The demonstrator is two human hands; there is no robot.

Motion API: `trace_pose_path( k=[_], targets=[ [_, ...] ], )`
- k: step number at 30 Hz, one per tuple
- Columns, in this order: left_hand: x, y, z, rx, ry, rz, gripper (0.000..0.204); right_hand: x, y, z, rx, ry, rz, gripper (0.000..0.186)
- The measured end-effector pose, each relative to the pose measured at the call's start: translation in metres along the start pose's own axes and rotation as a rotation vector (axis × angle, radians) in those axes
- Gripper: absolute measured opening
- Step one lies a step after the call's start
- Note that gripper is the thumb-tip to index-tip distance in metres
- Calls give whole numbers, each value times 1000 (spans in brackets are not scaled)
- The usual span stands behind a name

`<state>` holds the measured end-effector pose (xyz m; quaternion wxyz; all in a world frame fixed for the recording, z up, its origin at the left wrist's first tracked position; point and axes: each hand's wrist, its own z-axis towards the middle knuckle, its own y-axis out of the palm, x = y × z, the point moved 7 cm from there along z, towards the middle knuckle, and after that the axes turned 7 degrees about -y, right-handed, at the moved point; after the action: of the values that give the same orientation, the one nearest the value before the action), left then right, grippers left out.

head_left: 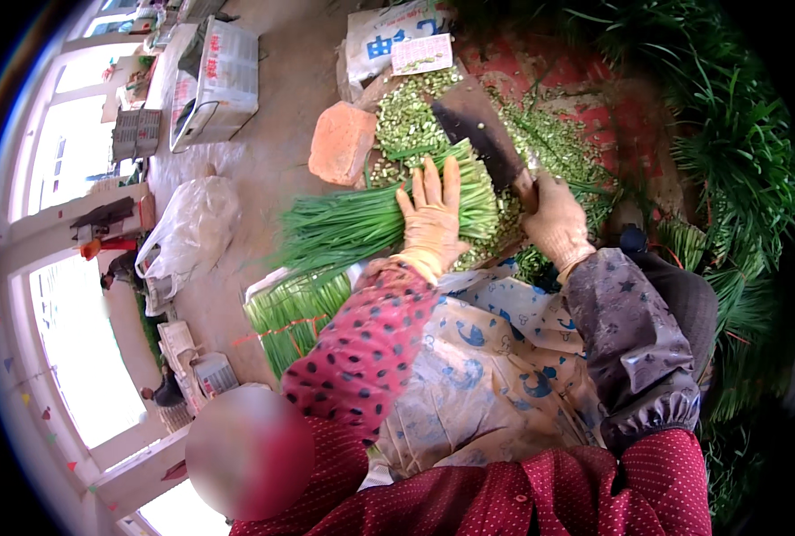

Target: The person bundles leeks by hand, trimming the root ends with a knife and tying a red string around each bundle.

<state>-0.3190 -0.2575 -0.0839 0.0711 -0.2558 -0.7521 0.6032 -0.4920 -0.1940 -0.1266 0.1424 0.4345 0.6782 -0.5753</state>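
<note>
My left hand [430, 217], in a pale yellow glove, lies flat with spread fingers on a loose bunch of garlic chives [339, 221]. The leafy ends point left, and the pale stem ends lie on the right, beside the blade. My right hand [555, 221], also gloved, is closed round the handle of a broad dark cleaver [479, 129]. Its blade slants up and to the left, just beyond the stem ends. Many short cut stem pieces [406, 116] lie heaped around the blade. A bundle of chives [294, 317] tied with red string sits below my left forearm.
An orange brick [342, 143] stands left of the cut pieces. Beyond them are a white sack [384, 40] and a printed card [421, 54]. Long greens [737, 134] are piled along the right. A plastic bag [196, 223] and white crate [227, 80] stand on the floor at left.
</note>
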Motion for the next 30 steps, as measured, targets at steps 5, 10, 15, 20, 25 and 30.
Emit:
trace_pose_path(
  k=[5, 10, 15, 20, 25, 30],
  targets=[
    [-15, -25, 16, -121, -42, -68, 158, -13, -5, -2, -85, 26, 261, 43],
    [5, -19, 18, -157, 24, 247, 157, -3, 11, 11, -179, -53, 375, 27],
    [7, 3, -3, 99, 77, 356, 131, -25, 8, 0, -190, -53, 242, 23],
    [-1, 15, 4, 148, 109, 63, 118, -29, 2, -2, -211, 47, 276, 25],
    [-9, 9, 24, 122, -5, -172, 135, -42, -45, -13, -2, -119, 259, 24],
    [-2, 5, 43, -171, -82, 50, 143, -66, -90, -46, 148, -207, 297, 27]
  ],
)
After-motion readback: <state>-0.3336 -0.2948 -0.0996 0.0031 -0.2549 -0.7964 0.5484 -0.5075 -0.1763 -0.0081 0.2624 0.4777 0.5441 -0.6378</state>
